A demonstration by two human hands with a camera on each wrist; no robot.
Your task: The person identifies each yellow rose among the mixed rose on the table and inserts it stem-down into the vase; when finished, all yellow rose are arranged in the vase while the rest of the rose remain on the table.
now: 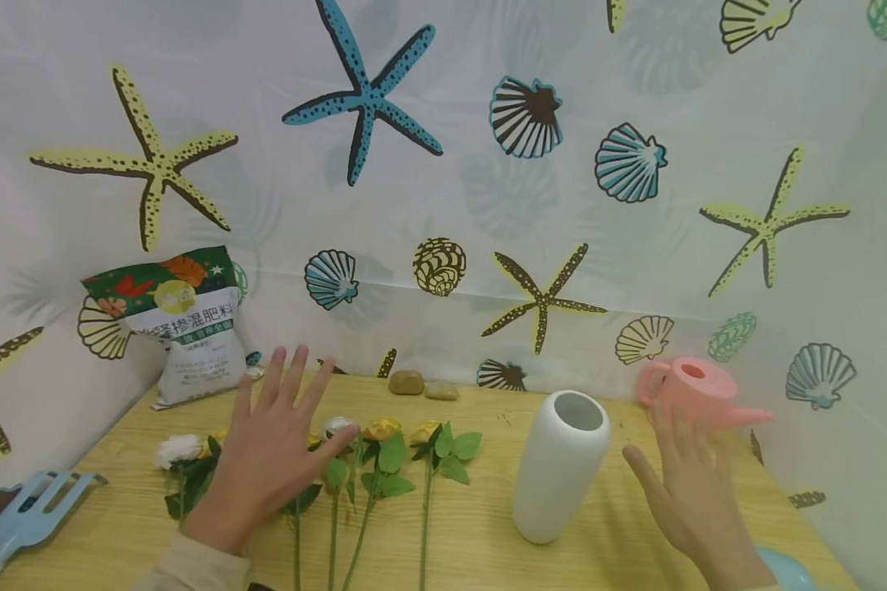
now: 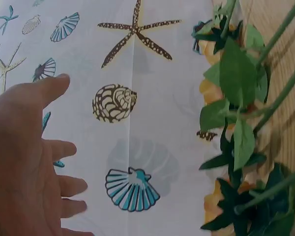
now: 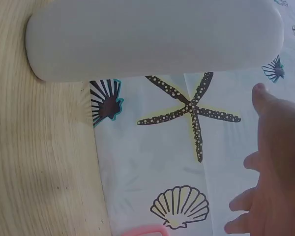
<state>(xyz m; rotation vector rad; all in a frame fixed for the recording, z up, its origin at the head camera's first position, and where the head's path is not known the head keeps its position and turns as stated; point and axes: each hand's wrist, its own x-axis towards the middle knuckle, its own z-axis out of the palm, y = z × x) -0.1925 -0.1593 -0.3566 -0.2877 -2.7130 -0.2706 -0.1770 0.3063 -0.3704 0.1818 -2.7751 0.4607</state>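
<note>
Currently, both hands are unloaded. The left hand [image 1: 273,447] has a wide grip, fingers spread, above the row of flowers [image 1: 392,452]; the right hand [image 1: 693,484] likewise has a wide grip, holds nothing and is positioned to the right of the vase [image 1: 559,476]. In the head view its fingertips overlap the pink watering can [image 1: 712,386]; whether they touch it cannot be told. The flowers lie on the surface [image 1: 480,529], blossoms toward the printed curtain [image 1: 443,205], stems toward the near side. The vase stands between the flowers and the watering can.

Handling, as a judgement: pinch any stem below its lowest leaves so that foliage is not crushed, and raise stems singly to avoid snagging neighbouring leaves. Steady the vase at mid-body with a full-palm hold; its tall, narrow form probably tips easily under a push near the mouth. Allow clearance for the watering can's projecting spout.

Materials: the vase is white and smooth, with a rounded shoulder and a round mouth. Stems are thin and green; leaves are oval and pointed; blossoms are layered, yellow or white. The watering can looks like moulded plastic. The surface shows pale wood grain; the curtain is creased.
</note>
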